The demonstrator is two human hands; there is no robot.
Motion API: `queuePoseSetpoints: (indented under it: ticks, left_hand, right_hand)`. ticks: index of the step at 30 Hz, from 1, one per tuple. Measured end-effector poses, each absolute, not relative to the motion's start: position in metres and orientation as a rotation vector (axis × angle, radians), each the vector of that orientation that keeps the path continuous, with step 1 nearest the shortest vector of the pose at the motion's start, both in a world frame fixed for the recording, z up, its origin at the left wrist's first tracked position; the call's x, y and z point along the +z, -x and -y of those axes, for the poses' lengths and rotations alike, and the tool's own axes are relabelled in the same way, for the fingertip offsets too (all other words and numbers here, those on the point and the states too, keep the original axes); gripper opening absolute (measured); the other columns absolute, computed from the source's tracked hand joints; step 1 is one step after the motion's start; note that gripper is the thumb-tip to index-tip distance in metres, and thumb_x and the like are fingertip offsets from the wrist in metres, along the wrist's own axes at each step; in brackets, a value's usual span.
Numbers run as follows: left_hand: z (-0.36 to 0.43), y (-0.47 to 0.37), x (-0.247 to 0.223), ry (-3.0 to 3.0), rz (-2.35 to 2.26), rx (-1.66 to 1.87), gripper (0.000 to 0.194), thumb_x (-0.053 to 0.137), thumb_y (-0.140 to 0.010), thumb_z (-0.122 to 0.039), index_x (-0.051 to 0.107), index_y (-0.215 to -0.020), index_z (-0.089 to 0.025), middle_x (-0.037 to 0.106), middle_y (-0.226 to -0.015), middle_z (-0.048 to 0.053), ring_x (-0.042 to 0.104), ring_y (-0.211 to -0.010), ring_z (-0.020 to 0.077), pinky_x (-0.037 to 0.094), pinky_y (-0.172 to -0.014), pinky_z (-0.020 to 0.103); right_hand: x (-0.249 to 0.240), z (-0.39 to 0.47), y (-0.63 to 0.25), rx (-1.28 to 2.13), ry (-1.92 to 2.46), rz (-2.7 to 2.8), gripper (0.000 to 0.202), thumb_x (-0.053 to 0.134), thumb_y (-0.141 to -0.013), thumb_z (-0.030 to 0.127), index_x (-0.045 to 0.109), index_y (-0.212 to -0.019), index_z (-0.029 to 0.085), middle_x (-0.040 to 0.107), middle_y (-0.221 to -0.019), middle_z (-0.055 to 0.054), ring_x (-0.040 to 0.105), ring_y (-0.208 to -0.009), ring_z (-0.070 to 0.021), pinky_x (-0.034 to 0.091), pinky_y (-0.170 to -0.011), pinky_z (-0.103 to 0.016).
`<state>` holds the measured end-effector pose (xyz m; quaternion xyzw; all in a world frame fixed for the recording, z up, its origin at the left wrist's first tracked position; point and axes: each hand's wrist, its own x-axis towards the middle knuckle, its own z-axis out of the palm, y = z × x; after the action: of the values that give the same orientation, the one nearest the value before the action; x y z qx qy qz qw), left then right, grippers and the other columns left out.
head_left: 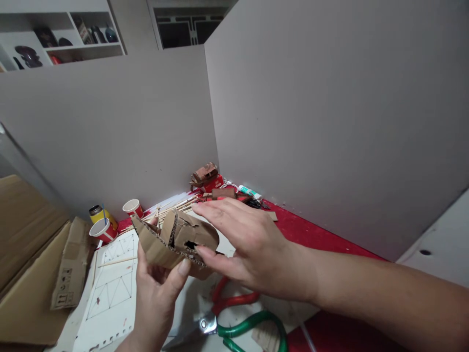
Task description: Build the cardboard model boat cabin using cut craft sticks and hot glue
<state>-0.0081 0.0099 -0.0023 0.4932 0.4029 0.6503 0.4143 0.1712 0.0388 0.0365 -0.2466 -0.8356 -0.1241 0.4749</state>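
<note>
A small brown cardboard model point(194, 234), with curved walls, a pointed end and a torn dark hole in its side, is tilted in the air above the table. My left hand point(157, 283) holds it from below, thumb pressed on its lower edge. Close over its rounded right end is my right hand point(249, 244), fingers stretched out and apart from the thumb. The right thumb tip is beside the hole; whether the fingertips touch the cardboard I cannot tell. Below the hands lie scissors point(208, 323) with one red and one green handle.
Cardboard boxes point(32, 293) stand on the left. Paper with truss drawings point(113, 291) lies beside them. Two paper cups point(104, 231), a yellow bottle point(95, 211), thin sticks point(176, 208), a brown model point(204, 173) and a tube point(250, 192) are farther back, near grey partitions point(311, 122).
</note>
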Motion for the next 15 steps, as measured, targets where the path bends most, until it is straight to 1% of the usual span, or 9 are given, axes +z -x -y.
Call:
queuePoseSetpoints:
  ticks: [4,8,12,15]
  left_hand:
    - [-0.007,0.005,0.000,-1.235,-1.032,1.611,0.085,0.082,-0.070,-0.038,0.038,-0.141,-0.026,0.065,-0.128,0.011,0.066,-0.109,0.0272,0.053,-0.092,0.036]
    - [-0.010,0.008,-0.007,-1.229,-1.012,1.614,0.088,0.083,-0.070,-0.036,0.036,-0.144,-0.027,0.065,-0.128,0.011,0.065,-0.112,0.0279,0.054,-0.094,0.038]
    - [-0.015,0.013,-0.017,-1.276,-0.972,1.625,0.090,0.084,-0.069,-0.033,0.036,-0.145,-0.027,0.067,-0.124,0.012,0.068,-0.108,0.0282,0.056,-0.089,0.037]
    - [-0.016,0.013,-0.020,-1.304,-0.976,1.652,0.091,0.084,-0.069,-0.030,0.036,-0.146,-0.025,0.069,-0.123,0.012,0.068,-0.109,0.0282,0.055,-0.090,0.035]
  right_hand:
    - [0.037,-0.038,-0.171,-0.290,0.641,2.099,0.039,0.061,-0.088,0.024,0.058,-0.121,0.004,0.072,-0.108,-0.016,0.067,-0.096,-0.0269,0.056,-0.086,-0.042]
    - [0.037,-0.036,-0.169,-0.304,0.666,2.125,0.032,0.059,-0.086,0.019,0.062,-0.115,0.005,0.073,-0.100,-0.013,0.067,-0.088,-0.0252,0.056,-0.080,-0.040]
    - [0.035,-0.036,-0.167,-0.325,0.675,2.105,0.030,0.058,-0.084,0.016,0.065,-0.111,0.005,0.073,-0.098,-0.013,0.067,-0.089,-0.0261,0.055,-0.082,-0.040]
    - [0.033,-0.036,-0.166,-0.362,0.679,2.088,0.032,0.057,-0.083,0.016,0.065,-0.111,0.003,0.073,-0.101,-0.015,0.067,-0.091,-0.0273,0.055,-0.083,-0.041]
